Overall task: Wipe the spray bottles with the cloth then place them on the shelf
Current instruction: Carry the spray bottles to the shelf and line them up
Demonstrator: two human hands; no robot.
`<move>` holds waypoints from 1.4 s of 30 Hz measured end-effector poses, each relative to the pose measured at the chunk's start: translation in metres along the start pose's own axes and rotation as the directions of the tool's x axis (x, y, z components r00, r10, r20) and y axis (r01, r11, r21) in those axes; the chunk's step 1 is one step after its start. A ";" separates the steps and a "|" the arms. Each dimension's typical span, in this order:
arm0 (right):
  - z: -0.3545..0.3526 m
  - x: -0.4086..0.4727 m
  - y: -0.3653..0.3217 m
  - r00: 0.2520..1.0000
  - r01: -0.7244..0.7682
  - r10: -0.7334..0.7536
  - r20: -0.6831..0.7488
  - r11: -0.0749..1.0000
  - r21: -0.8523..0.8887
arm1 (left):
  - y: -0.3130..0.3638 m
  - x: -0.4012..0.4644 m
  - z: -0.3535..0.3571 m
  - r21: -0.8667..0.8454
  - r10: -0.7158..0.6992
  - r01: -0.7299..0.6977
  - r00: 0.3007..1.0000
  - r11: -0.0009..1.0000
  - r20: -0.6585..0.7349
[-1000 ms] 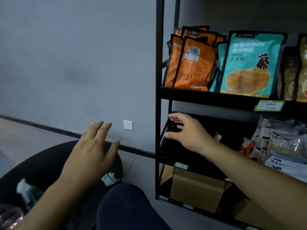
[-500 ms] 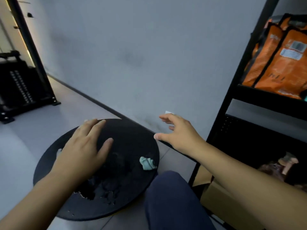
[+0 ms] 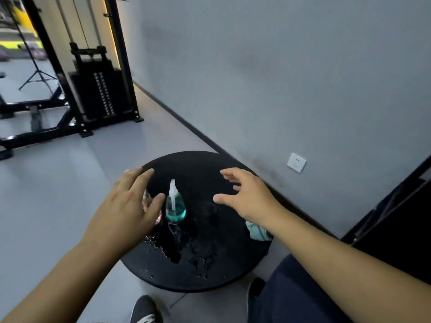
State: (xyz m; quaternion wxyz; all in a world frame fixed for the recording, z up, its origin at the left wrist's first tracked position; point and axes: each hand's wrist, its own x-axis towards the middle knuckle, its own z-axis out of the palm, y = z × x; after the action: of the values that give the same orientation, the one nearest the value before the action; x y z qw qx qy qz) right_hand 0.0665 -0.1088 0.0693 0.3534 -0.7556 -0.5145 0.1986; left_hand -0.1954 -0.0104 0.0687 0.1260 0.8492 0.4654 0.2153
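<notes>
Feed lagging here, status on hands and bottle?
Left hand and right hand open, empty. Teal spray bottle upright on wet black table. Cloth under right wrist.

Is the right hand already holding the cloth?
No: the right hand hovers open above the round black table, while the teal cloth lies untouched on the table beneath its wrist.

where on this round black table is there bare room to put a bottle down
The far part of the round table, beyond the teal spray bottle and between the left hand and right hand. Crowded: the right rim by the cloth.
</notes>
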 end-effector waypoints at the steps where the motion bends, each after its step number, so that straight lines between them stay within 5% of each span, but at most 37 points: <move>1: 0.008 0.007 0.000 1.000 0.001 -0.001 0.016 1.000 0.000 | -0.005 0.002 0.002 0.002 -0.012 0.013 1.000 1.000 -0.002; 29: 0.180 0.154 0.057 0.972 -0.130 0.107 0.210 0.987 0.099 | -0.056 0.053 0.061 -0.117 -0.200 0.210 0.976 0.971 0.089; 42: 0.188 0.157 0.056 0.958 -0.069 0.027 0.285 0.988 0.136 | -0.066 0.056 0.060 -0.149 -0.235 0.249 0.966 0.957 0.105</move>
State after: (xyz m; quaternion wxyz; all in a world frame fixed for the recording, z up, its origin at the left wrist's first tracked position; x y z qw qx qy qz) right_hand 0.0392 0.0852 -0.0884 0.3255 -0.7043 -0.5253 0.3495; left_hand -0.1883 0.0711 0.0031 0.2392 0.7814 0.5412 0.1983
